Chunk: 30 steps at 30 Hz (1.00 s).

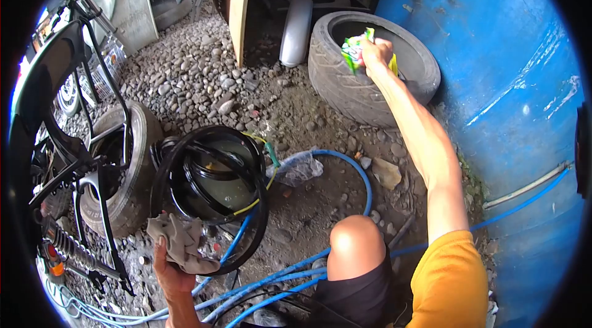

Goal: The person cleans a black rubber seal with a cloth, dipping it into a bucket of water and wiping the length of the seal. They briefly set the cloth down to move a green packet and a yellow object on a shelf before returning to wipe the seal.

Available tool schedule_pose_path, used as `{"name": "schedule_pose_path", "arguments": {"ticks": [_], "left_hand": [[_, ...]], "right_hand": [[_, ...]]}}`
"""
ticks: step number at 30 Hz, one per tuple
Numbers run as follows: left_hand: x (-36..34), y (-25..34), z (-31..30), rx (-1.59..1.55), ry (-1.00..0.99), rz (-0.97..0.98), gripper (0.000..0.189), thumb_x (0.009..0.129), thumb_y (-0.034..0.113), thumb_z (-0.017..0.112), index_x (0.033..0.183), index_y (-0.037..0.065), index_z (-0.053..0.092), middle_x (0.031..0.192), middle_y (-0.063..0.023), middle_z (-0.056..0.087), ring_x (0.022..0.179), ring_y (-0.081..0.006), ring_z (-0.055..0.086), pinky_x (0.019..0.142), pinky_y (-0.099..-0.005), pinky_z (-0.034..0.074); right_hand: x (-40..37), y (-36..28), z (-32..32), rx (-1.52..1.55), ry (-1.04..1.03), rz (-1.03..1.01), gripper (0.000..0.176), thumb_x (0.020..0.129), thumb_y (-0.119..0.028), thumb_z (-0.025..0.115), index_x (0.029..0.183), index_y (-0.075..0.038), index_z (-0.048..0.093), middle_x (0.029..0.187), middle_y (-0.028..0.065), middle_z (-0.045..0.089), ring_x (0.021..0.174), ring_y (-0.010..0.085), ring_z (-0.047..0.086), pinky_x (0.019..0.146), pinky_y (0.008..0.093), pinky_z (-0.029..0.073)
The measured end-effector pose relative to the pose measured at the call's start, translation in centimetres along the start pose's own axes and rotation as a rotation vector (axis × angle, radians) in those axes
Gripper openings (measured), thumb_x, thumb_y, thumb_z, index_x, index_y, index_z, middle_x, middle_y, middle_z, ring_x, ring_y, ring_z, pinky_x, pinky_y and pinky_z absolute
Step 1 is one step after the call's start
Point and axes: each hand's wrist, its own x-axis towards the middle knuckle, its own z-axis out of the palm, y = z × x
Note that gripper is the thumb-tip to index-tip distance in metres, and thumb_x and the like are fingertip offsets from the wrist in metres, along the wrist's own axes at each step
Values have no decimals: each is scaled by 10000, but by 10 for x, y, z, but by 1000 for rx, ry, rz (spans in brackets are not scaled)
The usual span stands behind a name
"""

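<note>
My left hand (169, 275) is closed around a crumpled grey-brown cloth (176, 241). The cloth lies against the lower left edge of a black wheel rim (262, 223), which tilts over a black basin (179, 195) of cloudy water. More black curved parts sit in that basin, partly under the rim. Far to the upper right, my right hand (377, 56) grips a crumpled green and white packet (353, 51). It is above the opening of a worn tire (336, 90) lying on its side. Something yellow shows beside that hand, too little of it visible to name.
Blue hoses (277, 280) run across the dirt by my knee (357, 244). To the left stand a black motorcycle frame (74, 161) and another tire (145, 143). A blue metal wall (524, 112) rises on the right. A clear plastic bag (302, 167) lies beside the basin.
</note>
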Motion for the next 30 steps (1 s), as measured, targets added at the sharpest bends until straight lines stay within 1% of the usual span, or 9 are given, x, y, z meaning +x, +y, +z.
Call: {"name": "schedule_pose_path", "arguments": {"ticks": [3, 7, 9, 13, 15, 23, 25, 27, 30], "left_hand": [[-2, 1, -8, -11, -9, -40, 475, 959, 401, 589, 1329, 106, 545, 1137, -52, 673, 868, -205, 663, 619, -343, 544], [-4, -1, 1, 24, 64, 7, 459, 966, 402, 583, 1304, 94, 551, 1092, -67, 674, 821, -189, 654, 591, -341, 549], [1, -1, -3, 35, 40, 25, 471, 968, 403, 580, 1321, 93, 544, 1116, -61, 668, 827, -188, 656, 591, -328, 548], [8, -4, -12, 33, 90, -15, 492, 967, 410, 581, 1347, 100, 534, 1133, -50, 666, 846, -175, 661, 594, -317, 550], [12, -4, -8, 23, 87, -16, 489, 968, 410, 580, 1345, 102, 536, 1133, -49, 666, 847, -172, 661, 587, -317, 549], [21, -9, -14, 24, 21, -78, 492, 964, 412, 581, 1348, 107, 537, 1125, -54, 672, 821, -183, 670, 570, -312, 550], [21, -11, -14, 29, 25, -61, 494, 965, 411, 579, 1353, 110, 535, 1122, -52, 674, 823, -184, 670, 569, -311, 549], [22, -11, -14, 27, 26, -55, 496, 966, 414, 578, 1354, 109, 536, 1127, -51, 675, 835, -184, 669, 574, -308, 546], [24, -11, -20, 41, -6, -82, 519, 966, 413, 578, 1388, 118, 515, 1167, -43, 667, 872, -178, 666, 586, -300, 542]], "right_hand": [[-34, -16, 1, -1, -205, 168, 114, 865, -102, 679, 818, 0, 663, 671, 88, 662, 485, 105, 591, 375, 230, 454], [-74, 1, -8, -2, -631, 459, 94, 909, -92, 635, 941, -5, 653, 711, 85, 652, 494, 117, 587, 380, 242, 470], [-84, 29, -16, -59, -741, 533, 116, 914, -78, 621, 909, 30, 665, 704, 123, 664, 475, 131, 605, 358, 253, 490], [-114, 34, -47, -361, -922, 489, 127, 907, -56, 618, 922, 54, 678, 679, 111, 661, 455, 125, 598, 345, 257, 478], [-118, 45, -63, -563, -960, 318, 129, 888, -40, 596, 831, 46, 674, 611, 102, 645, 443, 124, 600, 346, 265, 460], [-58, 25, -112, -931, -825, 42, 104, 847, -106, 694, 859, -4, 682, 587, 46, 580, 405, 154, 513, 365, 325, 432], [-37, -2, -112, -917, -644, 186, 147, 836, -151, 731, 907, -27, 694, 752, 68, 635, 605, 157, 593, 462, 329, 480], [-11, -15, -109, -748, -500, 338, 193, 818, -157, 741, 979, -58, 698, 948, 82, 648, 870, 204, 616, 662, 399, 535], [23, -33, -98, -722, -463, 418, 295, 794, -144, 733, 1076, -70, 687, 1111, 116, 651, 1041, 263, 595, 867, 517, 499]]}}
